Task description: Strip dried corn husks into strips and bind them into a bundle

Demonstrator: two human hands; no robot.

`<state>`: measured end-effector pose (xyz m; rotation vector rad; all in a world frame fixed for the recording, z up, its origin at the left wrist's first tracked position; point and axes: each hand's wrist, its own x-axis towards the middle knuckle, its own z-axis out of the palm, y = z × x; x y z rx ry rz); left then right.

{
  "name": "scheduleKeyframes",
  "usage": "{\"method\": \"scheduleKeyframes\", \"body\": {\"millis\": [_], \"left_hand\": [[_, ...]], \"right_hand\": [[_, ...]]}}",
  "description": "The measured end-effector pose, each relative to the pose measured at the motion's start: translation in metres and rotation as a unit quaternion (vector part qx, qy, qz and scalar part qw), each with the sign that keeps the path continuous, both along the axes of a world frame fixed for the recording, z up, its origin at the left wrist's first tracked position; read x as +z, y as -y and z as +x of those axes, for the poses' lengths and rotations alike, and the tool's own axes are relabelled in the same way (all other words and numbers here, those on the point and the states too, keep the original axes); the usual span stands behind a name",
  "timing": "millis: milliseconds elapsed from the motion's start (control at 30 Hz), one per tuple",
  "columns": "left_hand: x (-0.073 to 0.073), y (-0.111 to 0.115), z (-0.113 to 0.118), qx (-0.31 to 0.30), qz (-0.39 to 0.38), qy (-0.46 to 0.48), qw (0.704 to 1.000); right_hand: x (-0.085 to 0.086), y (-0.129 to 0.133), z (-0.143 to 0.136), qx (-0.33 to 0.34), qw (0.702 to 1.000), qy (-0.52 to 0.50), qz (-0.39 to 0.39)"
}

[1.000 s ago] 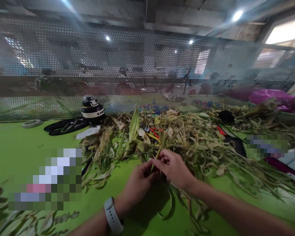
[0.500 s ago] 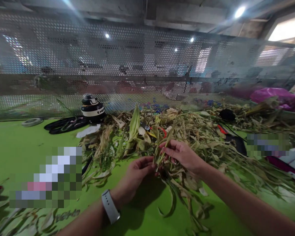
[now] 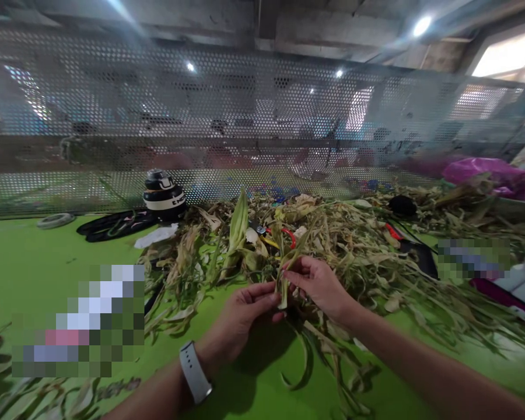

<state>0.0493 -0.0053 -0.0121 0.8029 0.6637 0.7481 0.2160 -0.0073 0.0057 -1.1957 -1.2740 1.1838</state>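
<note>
Between my two hands is a strip of pale green-brown husk (image 3: 283,291), held upright a little above the green table. My left hand (image 3: 249,309), with a grey watch strap on its wrist, pinches the lower part of the strip. Higher up, my right hand (image 3: 317,286) grips the same strip with thumb and fingers. Behind the hands spreads a heap of dried husks and leaves (image 3: 341,233). A greener husk bundle (image 3: 238,227) stands up from the heap. Red-and-yellow-handled pliers or cutters (image 3: 269,238) lie partly buried there. Curled strips hang or lie below my right hand.
At the back left stands a dark bottle (image 3: 164,198) beside a black strap-like item (image 3: 116,224), a ring of tape (image 3: 55,220) and white tissue (image 3: 156,236). A perforated metal screen (image 3: 227,116) closes the far side. A purple bag (image 3: 490,175) is at the far right.
My right hand has moved slightly down and left, closer to my left hand. The husk's lower end now shows more plainly between the fingers. The view has shifted slightly.
</note>
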Motion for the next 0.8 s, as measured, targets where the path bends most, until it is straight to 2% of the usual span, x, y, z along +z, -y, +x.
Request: {"method": "scheduleKeyframes", "body": {"millis": [133, 367, 500, 700, 800], "left_hand": [[0.0010, 0.0002, 0.0008, 0.014, -0.005, -0.008, 1.000], [0.0002, -0.0001, -0.0002, -0.005, 0.018, 0.001, 1.000], [0.0004, 0.0007, 0.0005, 0.015, 0.033, -0.007, 0.999], [0.0025, 0.0024, 0.0018, 0.078, 0.046, -0.036, 0.995], [0.0033, 0.0026, 0.0023, 0.082, 0.044, -0.040, 0.995]], "right_hand": [[-0.0009, -0.0001, -0.0008, -0.012, 1.000, -0.007, 0.000], [-0.0064, 0.0010, -0.0038, -0.019, 0.999, -0.021, 0.015], [-0.0086, 0.0012, -0.0049, -0.019, 0.999, -0.016, 0.034], [-0.0072, 0.0065, -0.0049, 0.008, 0.999, 0.014, 0.041], [-0.0066, 0.0079, -0.0055, -0.005, 0.998, 0.032, 0.055]]}}
